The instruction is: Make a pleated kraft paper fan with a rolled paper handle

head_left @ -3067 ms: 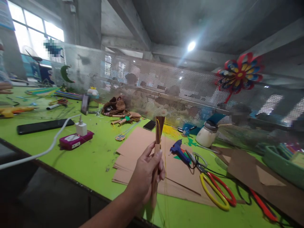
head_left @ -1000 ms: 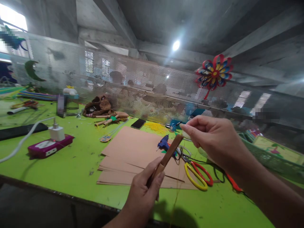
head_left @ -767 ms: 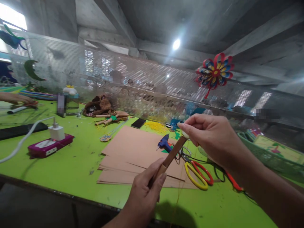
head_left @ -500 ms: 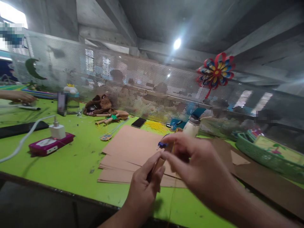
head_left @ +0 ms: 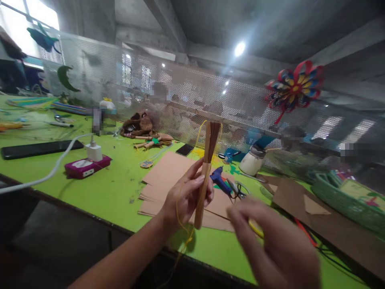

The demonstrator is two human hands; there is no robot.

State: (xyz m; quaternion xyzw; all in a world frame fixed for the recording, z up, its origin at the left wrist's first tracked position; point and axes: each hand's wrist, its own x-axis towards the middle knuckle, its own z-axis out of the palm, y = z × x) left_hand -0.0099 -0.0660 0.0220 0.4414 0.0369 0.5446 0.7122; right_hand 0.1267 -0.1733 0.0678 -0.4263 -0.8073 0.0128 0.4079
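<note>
In my left hand (head_left: 188, 194) is a slim brown brush-like stick (head_left: 205, 182), held upright with its fringed end up. A thin yellow string (head_left: 189, 237) loops over my left wrist and hangs down; more yellow string shows beside the fringe. My right hand (head_left: 270, 237) is apart from the stick, at the lower right, smeared by motion; whether it holds anything is unclear. Something yellow and curved (head_left: 255, 228) shows beside its fingers. Behind the stick lie a blue glue gun (head_left: 221, 181) and scissors (head_left: 239, 188), on and beside brown paper sheets (head_left: 164, 172).
On the green table (head_left: 120, 188) are a purple power strip (head_left: 87, 165) with a white cable, dark phones and a white jar (head_left: 252, 160). Brown cardboard (head_left: 300, 200) and a green basket (head_left: 345, 200) are at right. A perforated metal screen (head_left: 186, 100) stands behind.
The brush-like stick is now raised upright in my left hand. My right hand has left it and moved down to the right. The view has shifted left, uncovering the glue gun and scissors.
</note>
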